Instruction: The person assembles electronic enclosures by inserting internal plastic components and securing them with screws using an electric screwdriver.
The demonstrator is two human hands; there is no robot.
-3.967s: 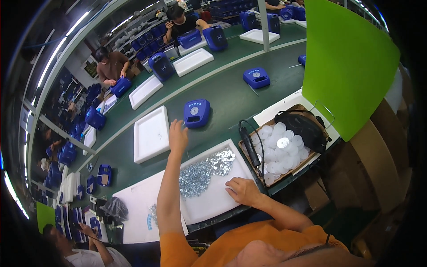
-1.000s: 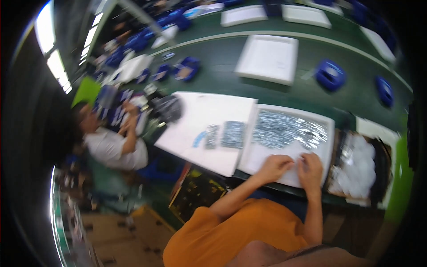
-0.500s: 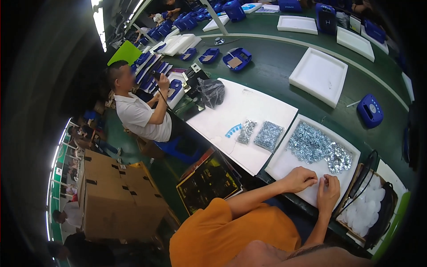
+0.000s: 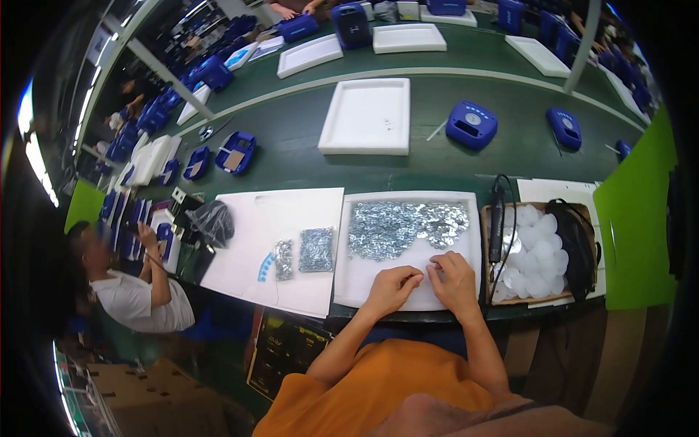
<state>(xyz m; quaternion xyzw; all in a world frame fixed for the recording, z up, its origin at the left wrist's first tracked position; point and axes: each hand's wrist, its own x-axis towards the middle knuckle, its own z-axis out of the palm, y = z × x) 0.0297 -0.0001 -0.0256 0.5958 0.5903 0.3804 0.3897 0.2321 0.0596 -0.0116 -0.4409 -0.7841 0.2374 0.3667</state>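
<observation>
Both hands hover close together over the near part of a white foam tray [image 4: 353,284]. My left hand [image 4: 392,290] is closed, thumb and fingertips pinched together; anything between them is too small to make out. Just to its right, my right hand [image 4: 455,282] has its fingers curled in a similar pinch, and whatever it holds is also hidden. Beyond the hands, a spread of small ring-like bluish metal parts [image 4: 378,229] covers the far left of the tray. Flatter, shinier silver pieces [image 4: 444,222] lie beside them at the far right.
Left of the tray, a white board [image 4: 247,247] carries two clear bags of metal parts [image 4: 316,250] and a blue strip [image 4: 266,267]. At right stands a box of translucent discs [image 4: 537,255] with a corded black tool [image 4: 497,226]. A co-worker [image 4: 138,291] sits at left.
My view has swung round to the right and levelled, so the tray now sits squarely ahead. Both hands stay pinched close together over the tray's near part.
</observation>
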